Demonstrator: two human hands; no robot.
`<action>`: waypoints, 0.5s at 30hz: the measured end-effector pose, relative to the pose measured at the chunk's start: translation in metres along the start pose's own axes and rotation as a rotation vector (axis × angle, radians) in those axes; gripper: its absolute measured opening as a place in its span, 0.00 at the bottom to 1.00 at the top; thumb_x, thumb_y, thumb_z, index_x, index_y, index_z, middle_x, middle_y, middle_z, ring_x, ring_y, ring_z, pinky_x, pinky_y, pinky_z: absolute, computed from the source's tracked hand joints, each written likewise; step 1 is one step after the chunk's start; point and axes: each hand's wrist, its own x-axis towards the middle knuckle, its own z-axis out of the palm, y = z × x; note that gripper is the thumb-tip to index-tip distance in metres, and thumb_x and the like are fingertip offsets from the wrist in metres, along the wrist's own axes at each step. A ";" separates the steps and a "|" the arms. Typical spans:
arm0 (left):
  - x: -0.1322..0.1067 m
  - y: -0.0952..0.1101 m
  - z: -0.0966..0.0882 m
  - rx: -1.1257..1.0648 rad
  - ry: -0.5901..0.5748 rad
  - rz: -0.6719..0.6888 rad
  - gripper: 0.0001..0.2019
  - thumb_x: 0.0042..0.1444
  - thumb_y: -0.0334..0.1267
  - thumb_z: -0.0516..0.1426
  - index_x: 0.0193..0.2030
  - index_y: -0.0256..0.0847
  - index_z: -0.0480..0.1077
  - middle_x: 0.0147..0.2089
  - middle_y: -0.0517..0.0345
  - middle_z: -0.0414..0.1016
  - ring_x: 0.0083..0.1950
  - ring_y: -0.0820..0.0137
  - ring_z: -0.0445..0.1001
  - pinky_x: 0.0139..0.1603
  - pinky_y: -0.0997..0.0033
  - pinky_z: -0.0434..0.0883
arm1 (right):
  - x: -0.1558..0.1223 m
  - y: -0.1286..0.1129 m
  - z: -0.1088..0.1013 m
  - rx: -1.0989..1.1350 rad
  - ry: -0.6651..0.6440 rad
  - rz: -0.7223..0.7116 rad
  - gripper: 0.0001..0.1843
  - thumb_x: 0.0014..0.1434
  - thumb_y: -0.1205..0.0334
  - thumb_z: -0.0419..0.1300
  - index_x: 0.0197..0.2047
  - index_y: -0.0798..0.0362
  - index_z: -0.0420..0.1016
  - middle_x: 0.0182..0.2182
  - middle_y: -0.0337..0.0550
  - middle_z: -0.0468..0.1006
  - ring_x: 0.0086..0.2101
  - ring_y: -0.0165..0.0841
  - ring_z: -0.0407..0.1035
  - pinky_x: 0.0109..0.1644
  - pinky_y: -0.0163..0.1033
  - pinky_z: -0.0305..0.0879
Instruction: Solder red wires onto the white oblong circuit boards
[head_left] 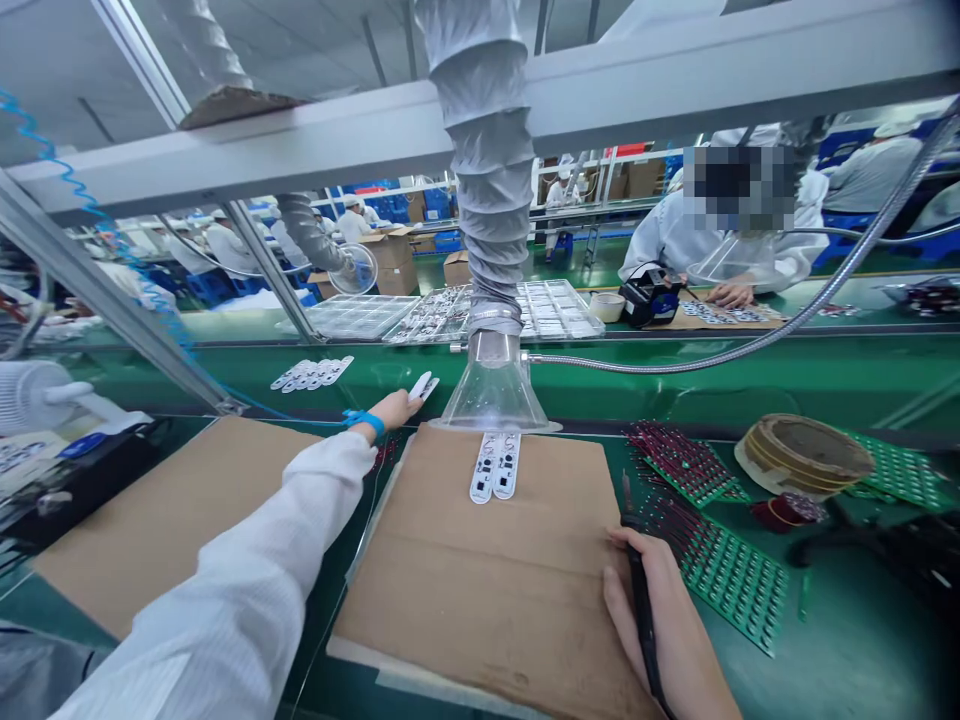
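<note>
My left hand (395,410), a blue band at its wrist, reaches out over the near edge of the green belt. Its fingers are closed on white circuit boards (425,387), narrow strips with rounded ends. My right hand (660,590) holds a black soldering iron (639,580), tip pointing away from me, at the right edge of the cardboard sheet (480,590). Two white circuit boards with black parts (495,468) lie side by side on the cardboard, their far ends beneath the clear fume hood (496,385). A row of similar boards (311,374) rests on the belt at left.
Green boards (739,575) with dark red-wired parts and a tape roll (802,455) lie at right. A flexible metal hose (750,350) arches across the belt. Clear trays (559,308) stand beyond it, near a co-worker (727,230). A small fan (52,395) is at left.
</note>
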 end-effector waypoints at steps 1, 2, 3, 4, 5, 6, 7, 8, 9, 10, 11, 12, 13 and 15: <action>-0.014 0.000 0.004 -0.017 -0.014 0.007 0.17 0.77 0.46 0.56 0.55 0.33 0.77 0.52 0.43 0.84 0.52 0.57 0.84 0.55 0.56 0.80 | 0.000 -0.002 0.000 0.001 -0.005 0.002 0.17 0.78 0.59 0.55 0.67 0.44 0.65 0.57 0.49 0.74 0.57 0.47 0.76 0.60 0.55 0.76; -0.029 0.001 0.010 -0.035 -0.030 0.024 0.18 0.78 0.46 0.53 0.53 0.32 0.78 0.49 0.41 0.85 0.51 0.55 0.84 0.54 0.58 0.79 | 0.000 -0.003 -0.001 0.000 -0.010 0.004 0.17 0.78 0.59 0.55 0.67 0.44 0.65 0.57 0.49 0.74 0.57 0.47 0.76 0.60 0.55 0.76; -0.044 0.004 0.017 -0.057 -0.044 0.050 0.19 0.78 0.45 0.51 0.52 0.32 0.78 0.48 0.40 0.85 0.51 0.54 0.85 0.53 0.60 0.78 | 0.000 -0.005 -0.001 -0.004 -0.014 0.005 0.17 0.78 0.59 0.55 0.67 0.45 0.65 0.56 0.49 0.74 0.56 0.46 0.76 0.59 0.55 0.76; -0.060 0.007 0.024 -0.084 -0.055 0.087 0.19 0.77 0.46 0.51 0.53 0.34 0.77 0.49 0.41 0.86 0.52 0.54 0.85 0.53 0.62 0.77 | 0.000 -0.007 -0.002 -0.008 -0.017 0.004 0.17 0.78 0.60 0.54 0.67 0.45 0.66 0.56 0.50 0.74 0.56 0.46 0.76 0.59 0.55 0.76; -0.075 0.011 0.031 -0.111 -0.064 0.125 0.19 0.77 0.48 0.51 0.54 0.36 0.77 0.51 0.42 0.86 0.53 0.54 0.84 0.53 0.63 0.77 | 0.000 -0.008 -0.002 -0.012 -0.022 0.004 0.17 0.78 0.60 0.54 0.66 0.45 0.66 0.56 0.50 0.74 0.55 0.46 0.77 0.59 0.55 0.76; -0.088 0.016 0.038 -0.136 -0.065 0.156 0.19 0.77 0.49 0.51 0.55 0.38 0.77 0.53 0.44 0.86 0.55 0.54 0.84 0.55 0.63 0.77 | 0.001 -0.010 -0.003 -0.014 -0.024 0.004 0.17 0.78 0.60 0.54 0.66 0.45 0.66 0.56 0.50 0.74 0.55 0.46 0.77 0.59 0.55 0.76; -0.100 0.020 0.044 -0.155 -0.065 0.172 0.20 0.77 0.51 0.50 0.53 0.39 0.77 0.53 0.44 0.86 0.55 0.54 0.84 0.55 0.63 0.77 | 0.001 -0.011 -0.003 -0.014 -0.024 0.003 0.17 0.77 0.61 0.54 0.66 0.45 0.66 0.56 0.50 0.74 0.55 0.46 0.77 0.59 0.55 0.76; -0.109 0.024 0.049 -0.173 -0.063 0.180 0.21 0.77 0.52 0.49 0.52 0.39 0.77 0.52 0.44 0.86 0.54 0.54 0.83 0.55 0.62 0.77 | 0.001 -0.012 -0.004 -0.010 -0.024 0.003 0.17 0.77 0.61 0.54 0.66 0.45 0.66 0.56 0.50 0.74 0.55 0.46 0.77 0.58 0.54 0.76; -0.116 0.027 0.052 -0.189 -0.059 0.180 0.23 0.78 0.52 0.46 0.50 0.40 0.77 0.51 0.45 0.86 0.53 0.54 0.83 0.54 0.62 0.77 | 0.001 -0.013 -0.004 -0.006 -0.027 0.004 0.17 0.77 0.61 0.55 0.66 0.45 0.66 0.56 0.50 0.74 0.55 0.46 0.77 0.58 0.54 0.77; -0.120 0.028 0.054 -0.204 -0.053 0.171 0.25 0.79 0.52 0.43 0.48 0.40 0.77 0.49 0.45 0.86 0.51 0.55 0.84 0.53 0.61 0.77 | 0.002 -0.013 -0.004 -0.001 -0.029 0.005 0.18 0.76 0.62 0.55 0.66 0.45 0.66 0.56 0.50 0.74 0.55 0.46 0.77 0.58 0.53 0.77; -0.122 0.028 0.055 -0.216 -0.045 0.158 0.27 0.79 0.53 0.41 0.47 0.41 0.77 0.48 0.47 0.86 0.51 0.56 0.84 0.52 0.62 0.76 | 0.002 -0.014 -0.004 0.003 -0.029 0.005 0.18 0.76 0.62 0.55 0.66 0.44 0.67 0.55 0.50 0.74 0.55 0.46 0.77 0.57 0.53 0.77; -0.123 0.027 0.055 -0.223 -0.034 0.141 0.28 0.80 0.53 0.39 0.47 0.42 0.76 0.47 0.48 0.86 0.50 0.56 0.84 0.51 0.62 0.76 | 0.002 -0.014 -0.004 0.005 -0.029 0.005 0.18 0.76 0.62 0.55 0.66 0.44 0.67 0.55 0.50 0.74 0.55 0.46 0.77 0.57 0.53 0.78; -0.123 0.024 0.053 -0.225 -0.023 0.121 0.28 0.80 0.53 0.39 0.46 0.43 0.76 0.45 0.49 0.85 0.49 0.56 0.84 0.49 0.62 0.75 | 0.002 -0.014 -0.004 0.006 -0.029 0.005 0.18 0.76 0.62 0.55 0.66 0.44 0.67 0.55 0.50 0.74 0.55 0.46 0.77 0.57 0.53 0.78; -0.122 0.017 0.050 -0.208 -0.008 0.086 0.27 0.79 0.54 0.41 0.43 0.44 0.75 0.42 0.50 0.84 0.47 0.55 0.83 0.45 0.62 0.73 | 0.001 -0.015 -0.004 0.007 -0.027 0.004 0.18 0.76 0.62 0.55 0.66 0.45 0.66 0.55 0.50 0.74 0.55 0.46 0.77 0.58 0.53 0.78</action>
